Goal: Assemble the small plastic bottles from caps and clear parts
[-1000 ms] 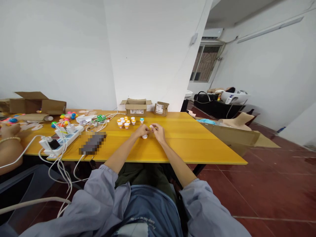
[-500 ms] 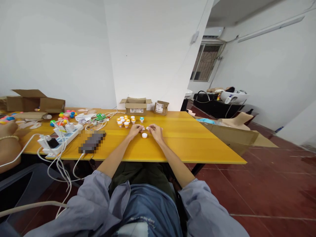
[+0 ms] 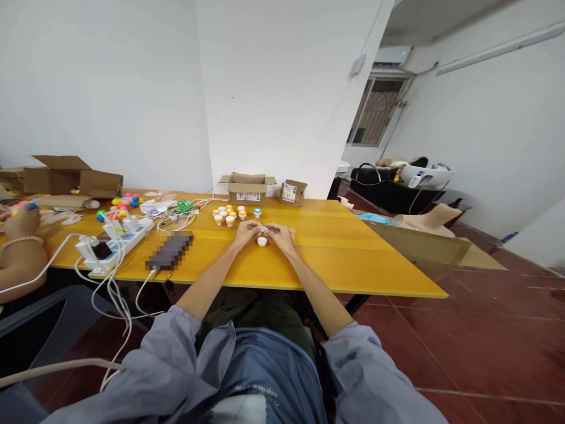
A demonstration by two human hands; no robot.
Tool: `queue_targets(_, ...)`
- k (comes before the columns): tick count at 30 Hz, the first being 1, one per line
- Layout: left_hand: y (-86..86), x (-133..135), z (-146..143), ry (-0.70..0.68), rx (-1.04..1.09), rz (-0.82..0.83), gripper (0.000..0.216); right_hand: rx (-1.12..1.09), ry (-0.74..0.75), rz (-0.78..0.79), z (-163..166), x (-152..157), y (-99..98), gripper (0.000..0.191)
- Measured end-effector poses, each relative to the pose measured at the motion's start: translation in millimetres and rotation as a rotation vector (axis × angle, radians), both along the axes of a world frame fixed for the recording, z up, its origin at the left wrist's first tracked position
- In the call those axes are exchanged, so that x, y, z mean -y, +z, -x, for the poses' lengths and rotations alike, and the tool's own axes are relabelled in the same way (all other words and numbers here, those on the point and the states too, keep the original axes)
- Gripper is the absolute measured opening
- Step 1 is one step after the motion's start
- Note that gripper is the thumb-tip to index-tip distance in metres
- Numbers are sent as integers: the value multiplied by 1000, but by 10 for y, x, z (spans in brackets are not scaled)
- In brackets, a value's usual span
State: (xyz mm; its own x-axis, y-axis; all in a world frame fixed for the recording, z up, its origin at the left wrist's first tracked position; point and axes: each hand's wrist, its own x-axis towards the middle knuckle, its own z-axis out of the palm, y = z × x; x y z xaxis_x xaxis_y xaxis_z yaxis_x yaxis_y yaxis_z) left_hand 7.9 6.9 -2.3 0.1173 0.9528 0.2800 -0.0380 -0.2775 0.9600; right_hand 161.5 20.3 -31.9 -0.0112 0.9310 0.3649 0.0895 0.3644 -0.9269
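Note:
My left hand [image 3: 246,234] and my right hand [image 3: 280,236] meet above the table, fingertips pinched. Between them is a small white piece [image 3: 263,229], too small to name; earlier each hand had its own white bit. Just below the fingers stands a small tub with a white top [image 3: 262,241], touched by neither hand. Beyond my left hand is a group of small orange-and-white tubs [image 3: 230,221], with one teal-topped tub [image 3: 257,212] to their right. A faint translucent thing [image 3: 292,233] shows beside my right hand, its kind unclear.
An open cardboard box [image 3: 248,188] and a smaller box [image 3: 292,192] stand at the table's back. On the left lie a power strip [image 3: 126,244] with cables, a dark phone-like device [image 3: 170,251] and colourful balls [image 3: 128,201]. Another person's hand [image 3: 22,224] is at far left.
My hands have come together, closing the gap between the small white pieces. The whole view has shifted slightly. At far left the other person's hand has moved.

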Motion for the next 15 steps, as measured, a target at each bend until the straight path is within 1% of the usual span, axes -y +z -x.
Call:
queue_targets(9,-15,4,-2,4,-30,-26,12,-63,44,13,4,23,13,19)
queue_targets(15,-6,11,-20,11,-28,-44,12,-83,38,30,-11,24,28,20)
